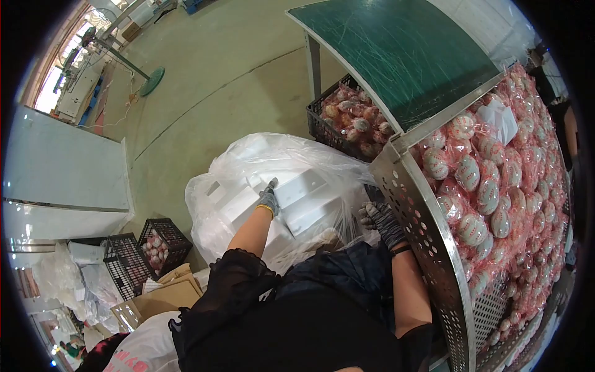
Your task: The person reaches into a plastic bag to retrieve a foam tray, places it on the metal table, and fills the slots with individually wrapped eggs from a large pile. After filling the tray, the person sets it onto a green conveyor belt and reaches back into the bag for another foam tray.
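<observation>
My left hand (268, 198), in a grey glove with a yellow cuff, reaches into a large clear plastic bag (260, 144). Its fingers are stretched out over white foam pieces (310, 208) that lie at angles inside. My right hand (383, 224), also in a grey glove, is by the bag's right side, close to the perforated metal wall (427, 229) of a bin. The fingers of that hand are curled; whether they pinch the bag's plastic is not clear.
Wrapped egg-shaped items (489, 180) in red netting or film fill the bin on the right. A green-topped table (396, 49) stands ahead, with a black crate (322, 127) of similar items below. More black crates (127, 257) and cardboard (158, 301) lie at left.
</observation>
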`<state>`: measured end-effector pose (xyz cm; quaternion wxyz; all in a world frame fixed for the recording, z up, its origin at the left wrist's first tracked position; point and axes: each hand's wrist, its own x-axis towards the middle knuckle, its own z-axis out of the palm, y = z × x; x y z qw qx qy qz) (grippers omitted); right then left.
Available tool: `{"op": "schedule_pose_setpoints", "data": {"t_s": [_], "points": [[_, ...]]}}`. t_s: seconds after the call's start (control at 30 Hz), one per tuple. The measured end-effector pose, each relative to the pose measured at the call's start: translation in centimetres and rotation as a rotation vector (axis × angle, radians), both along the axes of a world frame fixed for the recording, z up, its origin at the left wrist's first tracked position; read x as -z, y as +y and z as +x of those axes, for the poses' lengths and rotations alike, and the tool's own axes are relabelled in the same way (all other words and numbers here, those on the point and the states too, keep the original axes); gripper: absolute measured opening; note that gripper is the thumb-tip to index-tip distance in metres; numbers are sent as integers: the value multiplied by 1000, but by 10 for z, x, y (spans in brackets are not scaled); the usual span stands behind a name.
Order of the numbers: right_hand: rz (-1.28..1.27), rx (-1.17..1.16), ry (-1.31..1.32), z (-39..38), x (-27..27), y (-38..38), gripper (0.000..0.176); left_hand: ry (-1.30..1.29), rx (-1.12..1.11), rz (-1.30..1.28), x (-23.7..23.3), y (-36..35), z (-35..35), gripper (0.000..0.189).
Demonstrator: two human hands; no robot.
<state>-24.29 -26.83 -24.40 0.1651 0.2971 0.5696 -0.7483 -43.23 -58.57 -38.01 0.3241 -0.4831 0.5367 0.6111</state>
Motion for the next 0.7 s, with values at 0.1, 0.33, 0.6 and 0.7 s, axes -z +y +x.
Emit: {"op": "schedule_pose_setpoints", "data": {"t_s": [0.1, 0.33, 0.6, 0.7], "points": [[80, 2, 211, 8, 2, -7, 26, -98, -51, 263, 27, -38, -12, 45], [737, -258, 432, 50, -48, -36, 29, 68, 322, 303, -112, -222, 3, 65], [318, -212, 778, 154, -155, -48, 24, 745, 241, 349, -288, -166, -98, 62], [853, -202, 1150, 191, -216, -34, 20, 941, 319, 638, -350, -29, -95, 60]]}}
